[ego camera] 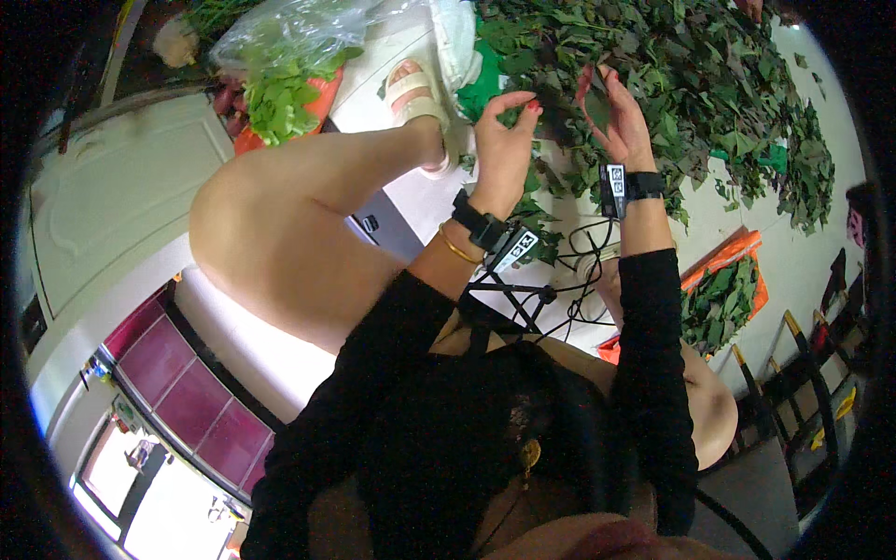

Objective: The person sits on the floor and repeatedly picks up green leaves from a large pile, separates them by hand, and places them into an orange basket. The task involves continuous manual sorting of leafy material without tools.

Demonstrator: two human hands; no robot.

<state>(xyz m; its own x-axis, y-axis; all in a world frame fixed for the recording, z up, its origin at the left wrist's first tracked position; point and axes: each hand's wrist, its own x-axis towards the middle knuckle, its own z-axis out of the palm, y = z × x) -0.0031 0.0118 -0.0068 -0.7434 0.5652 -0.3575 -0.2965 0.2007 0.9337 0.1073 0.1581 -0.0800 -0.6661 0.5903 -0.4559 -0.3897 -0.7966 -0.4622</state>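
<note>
A broad heap of dark green leaves (672, 91) lies over the pale tiled floor in front of me. My left hand (507, 143) hovers at the heap's near left side, thumb and forefinger tips close together; whether a leaf is pinched there is not clear. Over the leaves, my right hand (623, 115) is raised with its thumb and fingers curved towards each other. Dark green shows between them, and I cannot tell if it is a held leaf or the heap behind. Under part of the heap is a green sheet (483, 84).
An orange bag (759, 280) of leaves stands at right, near a black rack (798, 378). Left are light green leafy vegetables (280, 105) under clear plastic (294, 35) and a white cabinet door (126, 196). Black cables (591, 259) hang below my right wrist. Another person's hand (750, 8) shows at the top.
</note>
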